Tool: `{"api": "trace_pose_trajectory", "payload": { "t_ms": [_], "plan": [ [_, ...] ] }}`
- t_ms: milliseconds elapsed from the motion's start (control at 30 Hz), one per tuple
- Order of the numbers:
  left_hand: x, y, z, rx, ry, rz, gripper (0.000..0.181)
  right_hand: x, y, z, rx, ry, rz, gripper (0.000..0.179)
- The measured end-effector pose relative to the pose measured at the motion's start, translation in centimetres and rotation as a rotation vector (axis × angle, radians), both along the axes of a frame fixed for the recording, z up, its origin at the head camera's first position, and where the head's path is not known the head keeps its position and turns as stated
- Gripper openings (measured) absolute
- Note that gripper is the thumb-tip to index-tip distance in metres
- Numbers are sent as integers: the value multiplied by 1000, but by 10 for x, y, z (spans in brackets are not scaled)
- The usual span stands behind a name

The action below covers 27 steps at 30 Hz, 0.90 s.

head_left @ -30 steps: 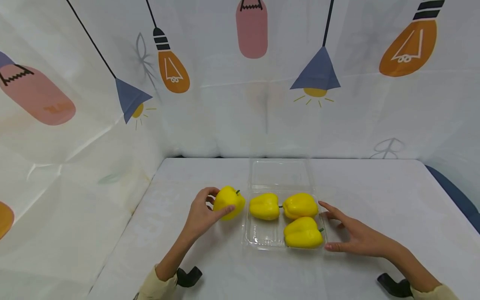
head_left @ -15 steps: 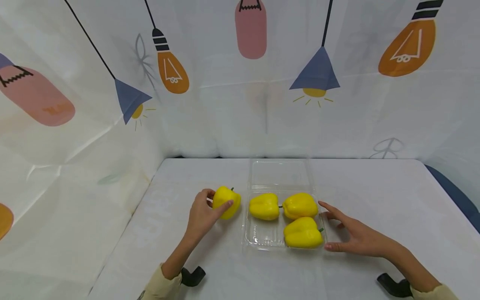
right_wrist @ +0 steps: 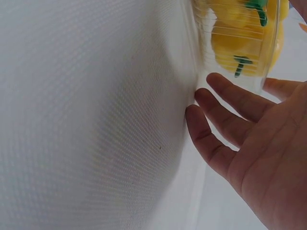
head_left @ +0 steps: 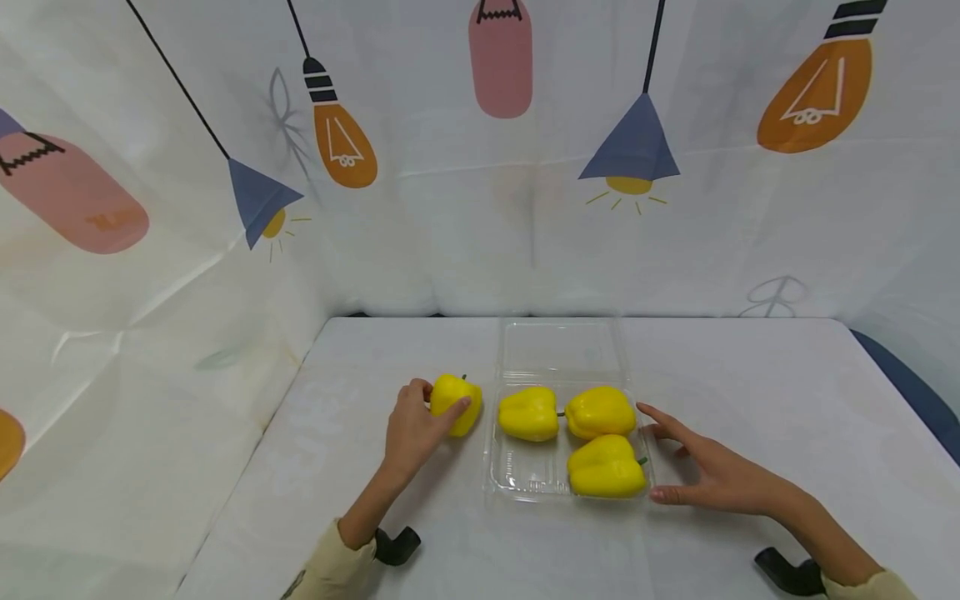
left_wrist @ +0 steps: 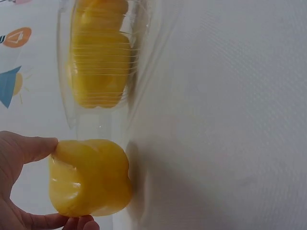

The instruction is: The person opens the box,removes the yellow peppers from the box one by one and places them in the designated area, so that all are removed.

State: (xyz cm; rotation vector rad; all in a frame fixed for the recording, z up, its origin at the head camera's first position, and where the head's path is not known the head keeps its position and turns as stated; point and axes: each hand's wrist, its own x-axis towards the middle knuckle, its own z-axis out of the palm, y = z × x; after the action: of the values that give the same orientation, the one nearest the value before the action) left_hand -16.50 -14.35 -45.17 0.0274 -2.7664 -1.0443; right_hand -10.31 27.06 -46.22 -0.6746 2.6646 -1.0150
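My left hand [head_left: 414,429] pinches a yellow bell pepper [head_left: 455,403] between thumb and fingers, left of a clear plastic clamshell box [head_left: 517,479]. Its green stem points up. In the left wrist view this pepper [left_wrist: 91,177] is at or just over the white tabletop; I cannot tell whether it touches. Three more yellow peppers lie on their sides in the box: one back left [head_left: 528,413], one back right [head_left: 600,411] and one front right [head_left: 606,466]. At the box's right side rests my right hand [head_left: 712,471], fingers spread and slightly bent, thumb by the front corner.
The box's lid [head_left: 562,346] lies folded back toward the far table edge. A white table [head_left: 750,367] spreads around the box. Behind and to the left hangs a white sheet [head_left: 450,225] printed with lamps and bulbs.
My left hand has drawn its pepper slightly left, away from the box, and the pepper now stands more upright. The right hand and the peppers in the box have not moved.
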Motion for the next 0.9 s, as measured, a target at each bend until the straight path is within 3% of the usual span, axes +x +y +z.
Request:
{"api": "trace_pose_trajectory", "payload": {
  "t_ms": [500, 900],
  "plan": [
    [-4, 5, 1, -30, -49, 32, 62, -1, 0, -1, -6, 11, 5, 103],
    [0, 0, 2, 4, -35, -19, 48, -1, 0, -1, -7, 16, 7, 102]
  ]
}}
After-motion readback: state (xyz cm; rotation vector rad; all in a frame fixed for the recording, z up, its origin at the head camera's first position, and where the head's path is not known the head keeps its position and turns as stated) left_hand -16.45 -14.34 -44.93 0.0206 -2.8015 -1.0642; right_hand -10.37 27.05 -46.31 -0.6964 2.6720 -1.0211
